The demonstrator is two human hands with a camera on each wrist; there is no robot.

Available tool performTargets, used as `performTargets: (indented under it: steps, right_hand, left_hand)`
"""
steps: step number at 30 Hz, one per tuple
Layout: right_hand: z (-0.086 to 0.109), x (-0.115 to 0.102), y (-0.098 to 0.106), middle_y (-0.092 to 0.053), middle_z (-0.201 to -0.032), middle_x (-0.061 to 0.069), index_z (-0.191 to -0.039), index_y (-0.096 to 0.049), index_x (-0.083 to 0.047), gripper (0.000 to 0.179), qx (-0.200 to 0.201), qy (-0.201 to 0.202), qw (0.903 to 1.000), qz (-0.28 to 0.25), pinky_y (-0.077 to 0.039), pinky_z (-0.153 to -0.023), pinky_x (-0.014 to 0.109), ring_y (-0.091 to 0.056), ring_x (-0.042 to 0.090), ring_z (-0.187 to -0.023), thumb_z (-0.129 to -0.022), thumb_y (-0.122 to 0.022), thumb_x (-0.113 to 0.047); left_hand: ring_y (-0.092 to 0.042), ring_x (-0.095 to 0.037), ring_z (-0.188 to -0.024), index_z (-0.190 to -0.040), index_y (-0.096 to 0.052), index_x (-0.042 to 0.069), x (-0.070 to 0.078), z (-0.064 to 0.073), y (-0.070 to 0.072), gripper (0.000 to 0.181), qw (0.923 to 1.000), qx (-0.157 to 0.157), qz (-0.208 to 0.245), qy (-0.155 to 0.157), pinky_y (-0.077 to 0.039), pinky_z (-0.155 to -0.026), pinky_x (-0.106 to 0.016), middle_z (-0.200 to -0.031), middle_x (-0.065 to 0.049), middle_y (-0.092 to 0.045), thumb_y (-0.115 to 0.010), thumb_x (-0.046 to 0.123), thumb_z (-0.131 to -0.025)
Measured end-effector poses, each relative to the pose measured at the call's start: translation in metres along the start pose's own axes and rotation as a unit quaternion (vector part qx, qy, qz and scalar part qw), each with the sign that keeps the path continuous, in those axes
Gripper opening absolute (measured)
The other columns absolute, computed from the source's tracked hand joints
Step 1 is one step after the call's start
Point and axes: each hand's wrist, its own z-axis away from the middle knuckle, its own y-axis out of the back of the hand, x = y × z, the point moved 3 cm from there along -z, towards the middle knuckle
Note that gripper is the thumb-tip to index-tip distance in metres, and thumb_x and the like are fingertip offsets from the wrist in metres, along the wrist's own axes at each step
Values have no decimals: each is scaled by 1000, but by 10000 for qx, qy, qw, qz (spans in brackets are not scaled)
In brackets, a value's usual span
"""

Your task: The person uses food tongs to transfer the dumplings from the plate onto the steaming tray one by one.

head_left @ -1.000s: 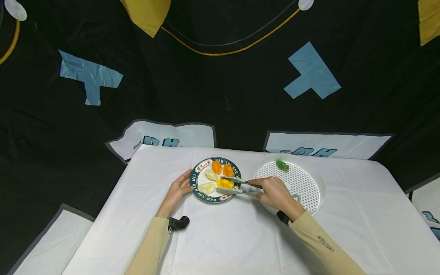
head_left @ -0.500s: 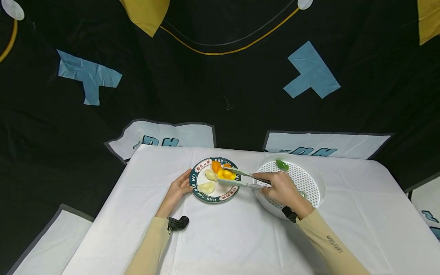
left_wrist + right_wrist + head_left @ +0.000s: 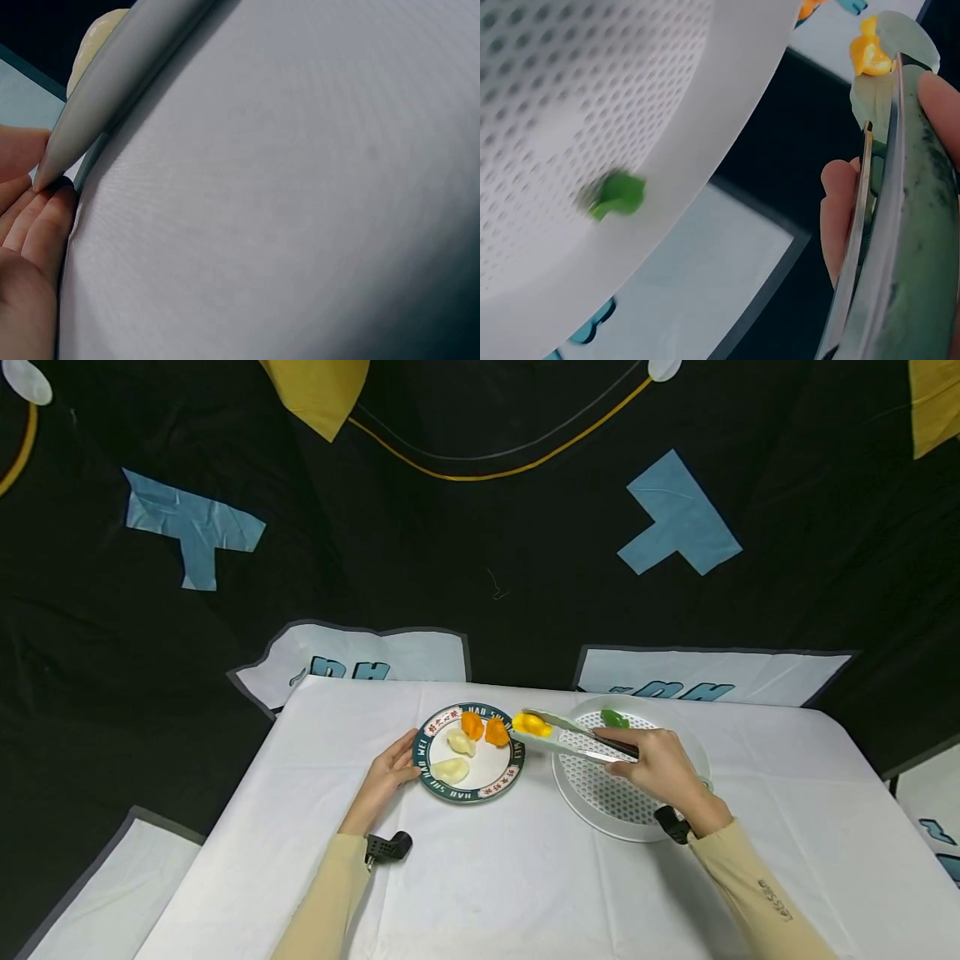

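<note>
My left hand (image 3: pixel 387 774) pinches the left rim of a round plate (image 3: pixel 427 781), thumb above and fingers below. The plate has a dark green lettered border. On it lie two orange lumpy pieces (image 3: pixel 496 732) and two pale yellow ones (image 3: pixel 451 770). My right hand (image 3: pixel 663 767) grips a pair of tongs (image 3: pixel 566 747) with pale green tips. A bright yellow lumpy piece (image 3: pixel 531 723) is held between the tips, just past the plate's right rim. Below the tongs stands a white perforated round basket (image 3: pixel 570 797), with a green piece (image 3: pixel 621 193) at its far side.
A white cloth covers the table (image 3: pixel 487 893). Behind its far edge hangs a black backdrop (image 3: pixel 480 577) with blue and yellow patches. The basket's raised wall (image 3: pixel 727 82) stands close to the tongs in the right wrist view.
The tongs have gripped the yellow piece, lifted it from the plate and carried it right, toward the basket. My left hand and the plate have stayed in place.
</note>
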Motion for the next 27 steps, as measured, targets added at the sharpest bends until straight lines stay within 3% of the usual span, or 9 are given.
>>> performTargets:
  steps: [14,27]
  right_hand:
    - [34,48,32,-68,-103,21,-112,-70,1,47,439,-605,9969,265,-29,-47,24,-37,12,-52,-66,-81,2]
    - [67,88,50,-66,-104,27,-111,-68,6,48,618,-1099,9898,661,-45,-62,39,-62,38,-86,-65,-79,2]
  left_hand:
    - [-29,-21,-139,-152,-23,6,1,0,-1,71,10000,-54,-25,-11,-34,-106,-18,-156,-9,-23,-52,-7,-88]
    - [-30,-21,-139,-152,-22,6,-1,1,-1,71,10000,-55,23,6,-35,-106,-20,-156,-9,-23,-51,-7,-89]
